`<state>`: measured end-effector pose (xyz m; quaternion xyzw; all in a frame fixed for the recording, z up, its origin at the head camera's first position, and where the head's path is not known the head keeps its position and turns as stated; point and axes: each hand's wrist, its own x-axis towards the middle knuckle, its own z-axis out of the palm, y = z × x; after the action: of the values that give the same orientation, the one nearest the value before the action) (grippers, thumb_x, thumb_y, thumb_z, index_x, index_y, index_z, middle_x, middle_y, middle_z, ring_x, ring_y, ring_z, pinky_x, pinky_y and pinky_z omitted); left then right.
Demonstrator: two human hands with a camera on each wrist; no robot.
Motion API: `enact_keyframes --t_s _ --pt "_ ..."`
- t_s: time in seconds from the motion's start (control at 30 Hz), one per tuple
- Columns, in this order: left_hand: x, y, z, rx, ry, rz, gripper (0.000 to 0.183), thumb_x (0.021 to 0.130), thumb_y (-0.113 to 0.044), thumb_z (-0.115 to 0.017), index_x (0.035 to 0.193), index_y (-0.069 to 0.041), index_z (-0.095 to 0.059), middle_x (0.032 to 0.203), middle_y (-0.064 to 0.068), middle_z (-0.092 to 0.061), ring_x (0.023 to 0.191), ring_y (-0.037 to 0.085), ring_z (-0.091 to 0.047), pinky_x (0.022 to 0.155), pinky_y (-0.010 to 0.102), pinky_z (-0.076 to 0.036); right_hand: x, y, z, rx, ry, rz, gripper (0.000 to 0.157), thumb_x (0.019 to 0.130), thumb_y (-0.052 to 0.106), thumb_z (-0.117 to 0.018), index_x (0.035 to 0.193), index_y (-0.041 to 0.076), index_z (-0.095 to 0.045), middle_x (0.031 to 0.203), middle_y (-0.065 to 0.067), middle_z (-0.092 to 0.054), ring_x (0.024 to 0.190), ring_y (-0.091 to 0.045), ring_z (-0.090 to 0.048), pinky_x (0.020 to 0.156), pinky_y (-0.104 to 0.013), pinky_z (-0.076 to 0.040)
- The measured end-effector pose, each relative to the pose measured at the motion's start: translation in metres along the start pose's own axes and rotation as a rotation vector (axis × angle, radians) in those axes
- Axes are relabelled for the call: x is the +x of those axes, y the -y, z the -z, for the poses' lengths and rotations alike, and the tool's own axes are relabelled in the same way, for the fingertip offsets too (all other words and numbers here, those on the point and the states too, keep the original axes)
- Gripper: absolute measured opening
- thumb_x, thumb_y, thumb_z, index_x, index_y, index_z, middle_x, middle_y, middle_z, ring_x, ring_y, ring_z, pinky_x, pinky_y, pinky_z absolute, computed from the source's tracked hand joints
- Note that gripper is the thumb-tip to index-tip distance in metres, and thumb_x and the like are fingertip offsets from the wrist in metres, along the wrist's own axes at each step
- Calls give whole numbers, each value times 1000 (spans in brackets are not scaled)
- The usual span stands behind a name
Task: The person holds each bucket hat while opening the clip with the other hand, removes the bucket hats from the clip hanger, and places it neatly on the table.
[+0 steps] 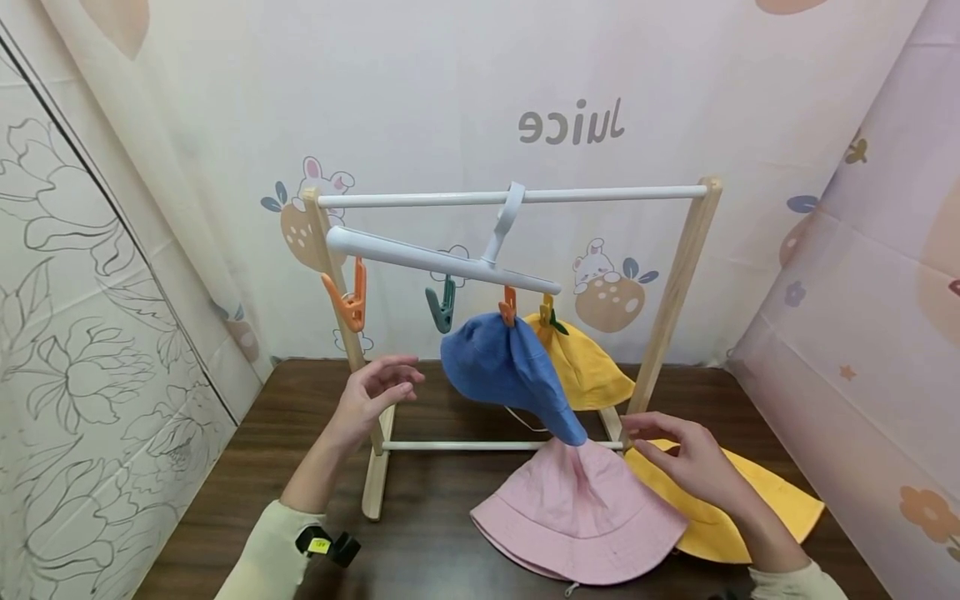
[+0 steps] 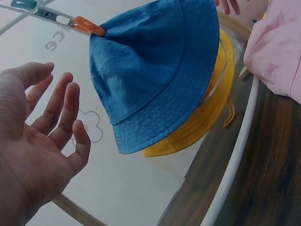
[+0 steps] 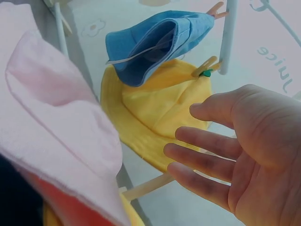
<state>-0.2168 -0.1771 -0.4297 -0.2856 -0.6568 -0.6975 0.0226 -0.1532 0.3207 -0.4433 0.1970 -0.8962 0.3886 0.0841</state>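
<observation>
A blue bucket hat (image 1: 487, 362) hangs by an orange clothespin (image 1: 507, 306) from a white hanger (image 1: 420, 257), which tilts down to the right. Beside it a yellow hat (image 1: 588, 362) hangs from a yellow clothespin (image 1: 547, 309). My left hand (image 1: 372, 392) is held in the air left of the blue hat, fingers loosely bent around nothing. Over the yellow hat lying on the table (image 1: 772, 500) is my right hand (image 1: 693, 458), also holding nothing, its fingers apart in the right wrist view. A pink bucket hat (image 1: 581, 517) lies between the hands, nearer the front.
The hanger hooks over the top bar (image 1: 420, 199) of a wooden-legged rack (image 1: 678, 283) standing on a dark wooden table (image 1: 450, 533). A larger orange clothespin (image 1: 352, 300) and a green clothespin (image 1: 442, 306) dangle from the hanger's left part. Printed curtains (image 1: 420, 92) stand behind.
</observation>
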Motion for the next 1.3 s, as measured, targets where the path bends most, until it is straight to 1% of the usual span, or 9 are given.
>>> enact_keyframes --t_s 0.2,0.27,0.43,0.6,0.7,0.9,0.97,1.13,1.3 --pt "0 1 0 10 -5 0 41 109 2 -64 139 -26 -73 120 -12 -82 103 3 -77 93 23 -66 5 5 1 -12 -31 55 30 100 1 -81 130 5 -80 123 -21 -84 102 7 -75 78 -24 -67" --pt "1 0 0 18 -8 5 43 109 1 -64 137 -30 -72 120 -12 -82 101 4 -77 93 23 -66 6 6 2 -4 -30 55 30 101 1 -80 130 5 -80 123 -20 -84 103 9 -74 77 -23 -66" --pt "4 1 -1 23 -2 10 44 109 2 -63 137 -31 -72 120 -12 -81 100 4 -77 94 25 -67 11 10 3 2 -37 52 30 101 2 -81 130 7 -81 123 -17 -84 104 11 -72 75 -23 -66" --pt "5 1 -3 22 -9 18 42 109 1 -64 138 -27 -72 121 -12 -81 99 5 -77 95 24 -67 17 14 4 2 -49 67 29 101 2 -80 130 6 -81 123 -22 -84 103 10 -73 76 -23 -66" --pt "5 1 -3 22 -8 20 42 109 1 -64 139 -26 -72 122 -11 -81 98 9 -78 95 23 -66 20 18 6 7 -49 64 29 102 0 -80 131 6 -81 124 -25 -83 105 11 -73 77 -23 -66" --pt "6 0 -4 12 -2 8 39 109 2 -63 142 -17 -71 123 -10 -81 99 7 -77 95 23 -66 26 27 10 -13 -60 69 30 103 3 -80 132 9 -80 124 -14 -84 107 11 -73 75 -24 -66" --pt "6 0 -4 12 -2 9 38 109 2 -63 142 -15 -71 123 -11 -81 99 7 -77 95 23 -66 28 29 10 -20 -69 70 30 103 4 -80 132 8 -80 126 -16 -84 106 12 -72 76 -23 -65" --pt "8 2 -6 29 -13 9 38 108 1 -65 142 -14 -71 126 -8 -81 102 9 -79 98 24 -66 32 33 6 -30 -119 70 37 101 2 -82 137 5 -77 130 -24 -82 107 18 -68 76 -20 -62" --pt "11 4 -9 79 -36 7 36 109 -1 -66 144 -5 -69 131 -9 -81 112 5 -79 103 22 -63 37 37 0 -5 -189 65 43 100 4 -83 143 7 -75 132 -22 -81 112 25 -63 80 -14 -60"
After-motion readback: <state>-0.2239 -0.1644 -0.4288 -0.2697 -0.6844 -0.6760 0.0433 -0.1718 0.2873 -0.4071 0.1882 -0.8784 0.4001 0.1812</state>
